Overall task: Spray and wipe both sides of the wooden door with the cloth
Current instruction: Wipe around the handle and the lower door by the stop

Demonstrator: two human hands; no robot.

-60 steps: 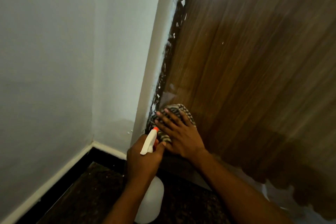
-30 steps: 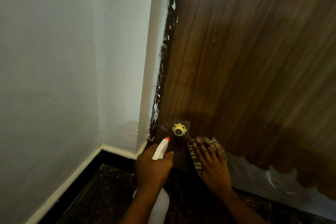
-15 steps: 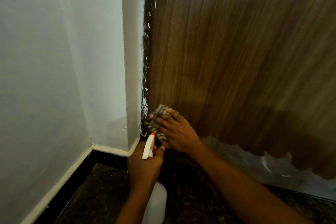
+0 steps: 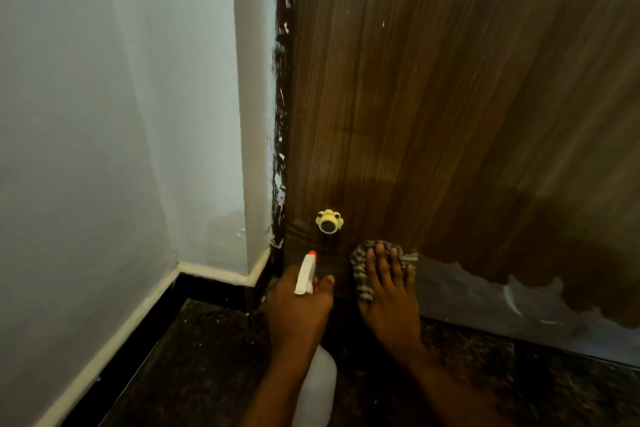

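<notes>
The right hand [image 4: 388,291], fingers spread flat, presses the striped cloth [image 4: 362,274] against the foot of the wooden door [image 4: 450,114] and hides most of it. The left hand [image 4: 298,312] curls round the spray bottle [image 4: 318,386], covering its neck. The bottle's pale body runs off the lower edge. A small yellow knob [image 4: 329,221] sits on the door just above, too blurred to identify.

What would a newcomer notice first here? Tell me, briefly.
The small yellow knob low on the wooden door, near its left edge, stands out most. Just below and right of it, the right hand presses a striped cloth against the door, while the left hand grips a white spray bottle. Along the door's bottom right, the brown surface gives way to a ragged pale patch.
</notes>
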